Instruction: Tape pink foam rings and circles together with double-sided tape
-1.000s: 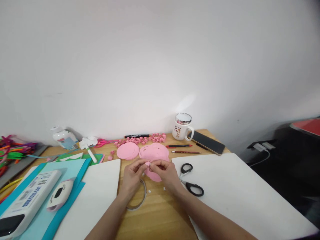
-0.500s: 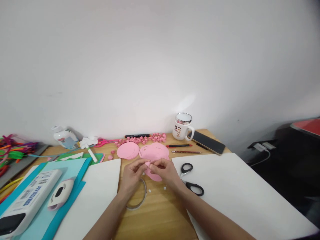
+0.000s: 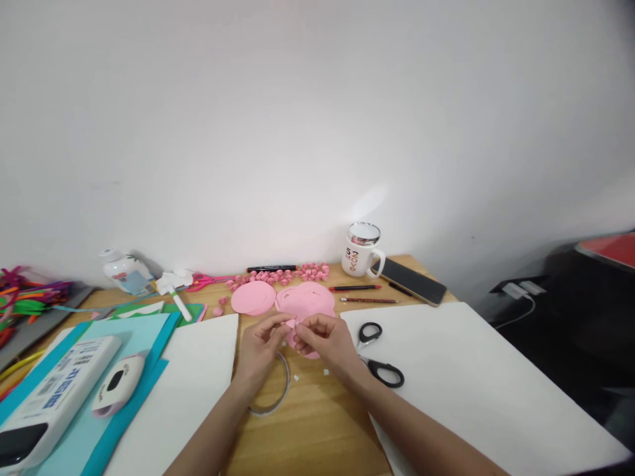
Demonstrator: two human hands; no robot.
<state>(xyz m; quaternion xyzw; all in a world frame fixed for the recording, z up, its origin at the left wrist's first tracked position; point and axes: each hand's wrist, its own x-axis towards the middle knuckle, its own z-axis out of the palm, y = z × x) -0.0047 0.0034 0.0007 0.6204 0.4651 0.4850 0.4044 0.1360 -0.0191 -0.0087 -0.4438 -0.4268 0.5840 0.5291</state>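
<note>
Both hands meet over the middle of the wooden table. My left hand (image 3: 261,342) pinches a small piece of pink paper (image 3: 292,324) between thumb and fingertips. Closed on the same piece from the other side is my right hand (image 3: 325,337); its fingers partly hide the paper. Pink paper cutouts (image 3: 310,297) lie just behind the hands, with a stack of pink paper circles (image 3: 253,297) to their left. Below my left hand rests a roll of tape (image 3: 284,390). Black-handled scissors (image 3: 381,372) lie right of my right hand, their blades partly under white paper or hidden.
Small pink rolled pieces (image 3: 270,277) line the back near a black marker (image 3: 272,268). A white mug (image 3: 360,254), phone (image 3: 409,281) and pencils (image 3: 370,301) sit back right. White sheets (image 3: 461,377) flank the hands; blue folders (image 3: 143,337) with a white box (image 3: 64,390) lie left.
The fingers have shifted slightly on the small pink paper, and the right fingertips are curled in more. The other things stay where they were.
</note>
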